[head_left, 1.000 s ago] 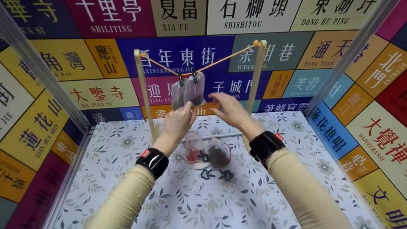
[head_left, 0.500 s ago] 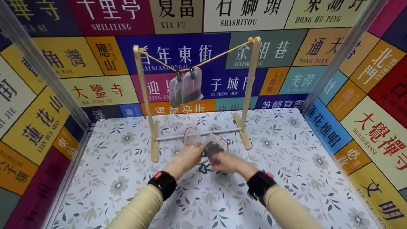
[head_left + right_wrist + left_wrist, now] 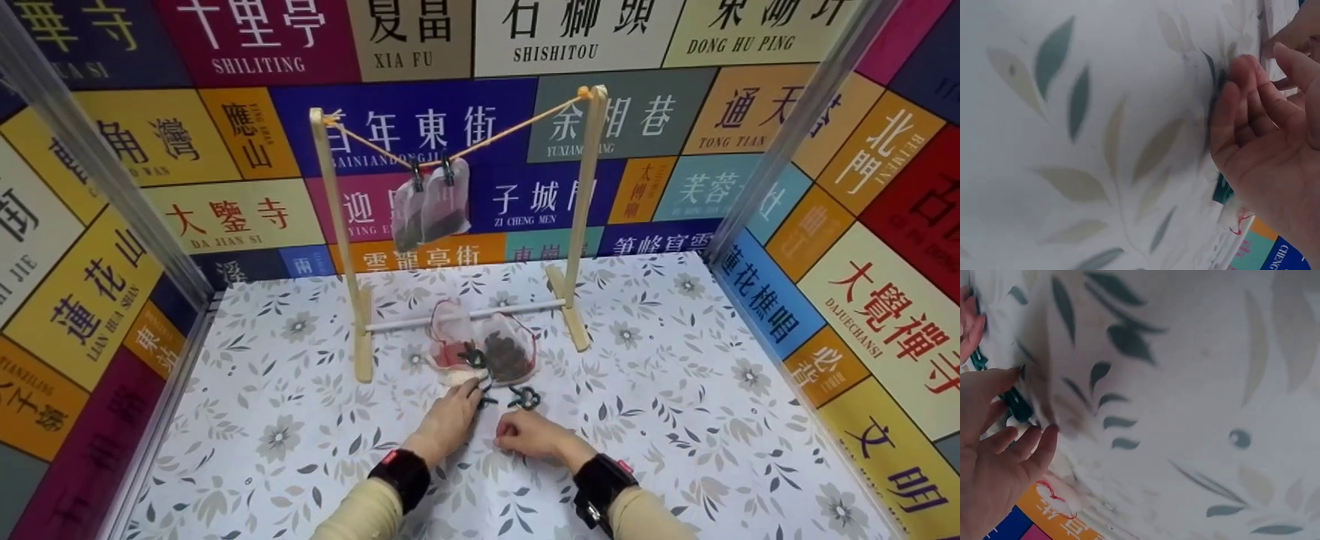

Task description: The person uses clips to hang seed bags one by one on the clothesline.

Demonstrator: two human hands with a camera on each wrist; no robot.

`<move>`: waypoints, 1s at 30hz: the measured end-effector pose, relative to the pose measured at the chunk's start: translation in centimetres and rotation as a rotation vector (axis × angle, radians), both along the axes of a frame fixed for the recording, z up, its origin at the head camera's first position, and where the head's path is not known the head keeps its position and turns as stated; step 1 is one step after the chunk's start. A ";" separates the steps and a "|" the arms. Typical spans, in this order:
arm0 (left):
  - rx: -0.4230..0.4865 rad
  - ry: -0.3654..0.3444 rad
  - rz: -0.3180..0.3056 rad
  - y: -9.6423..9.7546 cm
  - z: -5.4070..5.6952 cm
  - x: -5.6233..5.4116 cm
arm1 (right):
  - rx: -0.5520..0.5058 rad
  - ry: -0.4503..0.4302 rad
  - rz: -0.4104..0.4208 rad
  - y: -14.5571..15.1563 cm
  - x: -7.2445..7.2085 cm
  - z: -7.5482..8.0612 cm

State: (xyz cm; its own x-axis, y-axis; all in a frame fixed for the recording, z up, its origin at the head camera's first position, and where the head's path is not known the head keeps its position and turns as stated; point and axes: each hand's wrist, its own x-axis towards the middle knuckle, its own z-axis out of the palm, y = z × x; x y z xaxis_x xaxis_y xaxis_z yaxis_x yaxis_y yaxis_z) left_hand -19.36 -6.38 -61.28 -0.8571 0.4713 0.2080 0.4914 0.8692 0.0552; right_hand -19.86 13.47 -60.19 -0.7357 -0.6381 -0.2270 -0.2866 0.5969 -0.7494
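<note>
Comprises a patterned surface (image 3: 645, 420); two mesh bags (image 3: 511, 354); in front, left hand (image 3: 447, 418) around a first green clip (image 3: 1018, 405), grasp uncertain; right hand (image 3: 534, 435) loosely curled, released, near a second clip (image 3: 527, 398). Shows second clip's long axis sideways, prongs leftward; first mostly hidden, direction unclear.

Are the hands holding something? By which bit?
The left hand has a green clip between thumb and fingers; whether it's gripped, or where, can't be told. The right hand shows nothing held.
</note>
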 end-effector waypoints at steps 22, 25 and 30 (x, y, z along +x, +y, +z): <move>0.618 -0.402 0.051 -0.8 0.7 0.9 | -0.163 0.010 -0.143 1.0 1.1 -2.0; 0.636 -0.468 0.009 -0.9 0.8 0.7 | -0.193 -0.009 -0.166 0.9 1.0 -2.1; 0.656 -0.549 -0.071 -1.1 1.1 0.6 | -0.245 -0.045 -0.190 0.9 1.0 -1.8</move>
